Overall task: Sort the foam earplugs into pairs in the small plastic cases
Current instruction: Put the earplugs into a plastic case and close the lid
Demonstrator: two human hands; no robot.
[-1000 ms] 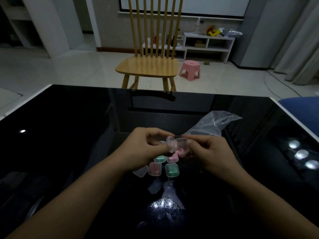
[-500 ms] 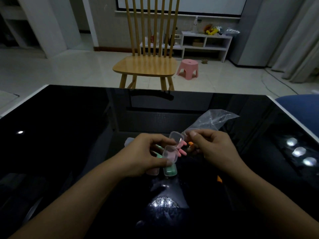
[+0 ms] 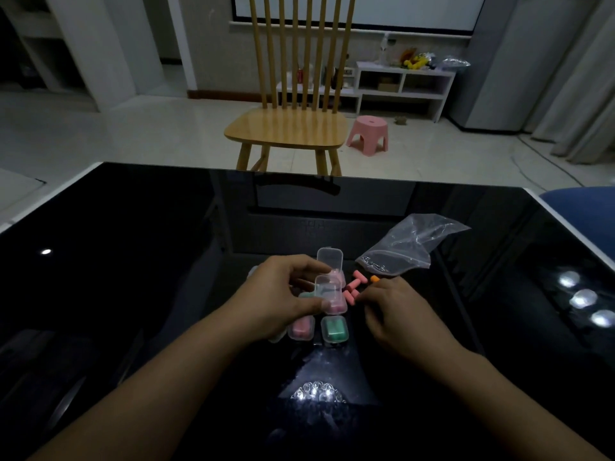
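Holding an open clear case [image 3: 329,291] of pink earplugs in my left hand [image 3: 279,301]; my right hand [image 3: 396,311] half-curled, empty, beside loose pink earplugs [image 3: 354,287]; closed pink case [image 3: 302,327] and green case [image 3: 334,330] lie near.

A: The table [image 3: 133,261] is seen as glossy black, glass-like, lights mirrored in it. The cases [image 3: 334,330] are clear, smooth plastic.

B: Yep. The earplugs [image 3: 352,289] look matt and foamy, the bag [image 3: 409,247] is thin crinkled plastic, and the chair [image 3: 286,128] is varnished wood.
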